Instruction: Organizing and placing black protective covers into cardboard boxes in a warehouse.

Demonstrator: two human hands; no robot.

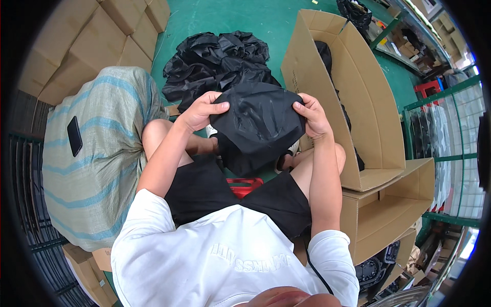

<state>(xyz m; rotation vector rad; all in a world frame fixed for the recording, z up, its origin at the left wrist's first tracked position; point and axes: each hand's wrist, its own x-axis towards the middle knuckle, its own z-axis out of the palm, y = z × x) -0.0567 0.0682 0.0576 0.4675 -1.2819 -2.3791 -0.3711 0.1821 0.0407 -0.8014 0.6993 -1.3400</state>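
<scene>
Between my two hands a black fabric piece (258, 120) is stretched out above my knees, its lower part hanging down and its surface creased and slightly shiny. My left hand (203, 110) pinches its left edge, thumb on top. At the opposite edge, my right hand (313, 116) grips it the same way; the fingers beneath are hidden by the cloth. Just beyond, a loose heap of similar black fabric (204, 64) lies on the green floor.
On my right stands a tall open cardboard box (371, 112) with black material inside, above another open carton (394, 210). A striped woven sack (97, 174) bulges on my left, a phone (75, 136) on it. Cartons (94, 48) are stacked behind. Below me shows a red stool (243, 187).
</scene>
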